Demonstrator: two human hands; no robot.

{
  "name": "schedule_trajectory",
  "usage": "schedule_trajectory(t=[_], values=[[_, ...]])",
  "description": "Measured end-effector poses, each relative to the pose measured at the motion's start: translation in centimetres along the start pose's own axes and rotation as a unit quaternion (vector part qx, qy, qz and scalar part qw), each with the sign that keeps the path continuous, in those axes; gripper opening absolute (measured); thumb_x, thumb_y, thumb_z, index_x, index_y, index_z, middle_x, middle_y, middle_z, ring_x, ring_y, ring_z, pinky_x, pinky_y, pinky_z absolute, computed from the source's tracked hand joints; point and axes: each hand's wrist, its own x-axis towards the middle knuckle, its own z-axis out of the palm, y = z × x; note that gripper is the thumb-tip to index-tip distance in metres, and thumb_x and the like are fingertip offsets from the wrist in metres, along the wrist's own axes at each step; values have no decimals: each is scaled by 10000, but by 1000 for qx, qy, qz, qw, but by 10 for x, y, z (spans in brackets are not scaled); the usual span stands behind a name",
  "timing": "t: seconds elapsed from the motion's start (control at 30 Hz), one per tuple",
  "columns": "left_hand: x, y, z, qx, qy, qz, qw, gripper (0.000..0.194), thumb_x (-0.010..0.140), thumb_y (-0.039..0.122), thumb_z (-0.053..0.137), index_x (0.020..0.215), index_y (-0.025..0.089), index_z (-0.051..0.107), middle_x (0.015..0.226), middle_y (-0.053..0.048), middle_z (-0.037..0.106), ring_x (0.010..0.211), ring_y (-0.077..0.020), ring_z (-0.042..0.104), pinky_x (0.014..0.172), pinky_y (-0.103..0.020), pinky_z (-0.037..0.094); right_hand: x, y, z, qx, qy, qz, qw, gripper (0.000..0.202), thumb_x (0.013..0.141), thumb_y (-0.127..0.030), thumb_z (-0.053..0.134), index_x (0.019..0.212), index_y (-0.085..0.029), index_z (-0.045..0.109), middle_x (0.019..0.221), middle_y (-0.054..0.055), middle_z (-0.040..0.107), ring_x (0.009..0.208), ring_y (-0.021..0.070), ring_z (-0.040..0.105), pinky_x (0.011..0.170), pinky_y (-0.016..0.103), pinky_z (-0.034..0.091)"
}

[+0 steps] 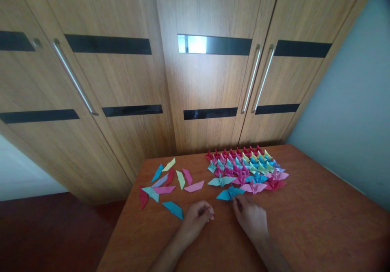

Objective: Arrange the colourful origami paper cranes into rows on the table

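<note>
My right hand [250, 217] rests on the wooden table [319, 223], its fingertips touching a blue folded paper crane [229, 193] at the front of the group. My left hand [197, 218] lies loosely curled on the table beside it, holding nothing that I can see. Behind the blue crane, several rows of coloured paper cranes [248, 167] stand packed together. To the left, several flat folded paper pieces [167, 182] in pink, blue, green and red lie scattered; a blue one [173, 209] is nearest my left hand.
A wooden wardrobe [195, 81] with long metal handles stands right behind the table. A pale wall [356, 121] runs along the right. The table's left edge drops to a dark red floor [55, 231].
</note>
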Motion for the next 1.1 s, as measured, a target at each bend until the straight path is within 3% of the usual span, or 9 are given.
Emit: schedule_trajectory(t=[0.4,0.77,1.1], values=[[0,-2,-1,3,-6,6,1000,168,826,268,519,749,147,606,671,-5,623,637,-127,563,610,-214,413,9,-2,-4,-64,-7,37,997,248,899,-323,434,748,-220,602,722,-3,660,593,121,591,476,234,206],[0,3,-1,14,-7,-1,1000,167,821,273,526,740,151,605,666,-2,625,639,-130,563,619,-216,412,3,-13,6,-36,-52,41,997,237,908,-324,419,791,-236,606,779,-4,679,645,132,619,490,221,248],[0,0,-1,10,-6,7,1000,169,821,283,532,740,156,607,675,-3,628,647,-129,564,629,-214,411,13,-7,-4,-58,-79,86,991,249,906,-350,417,805,-239,615,778,1,673,635,134,621,474,219,263]])
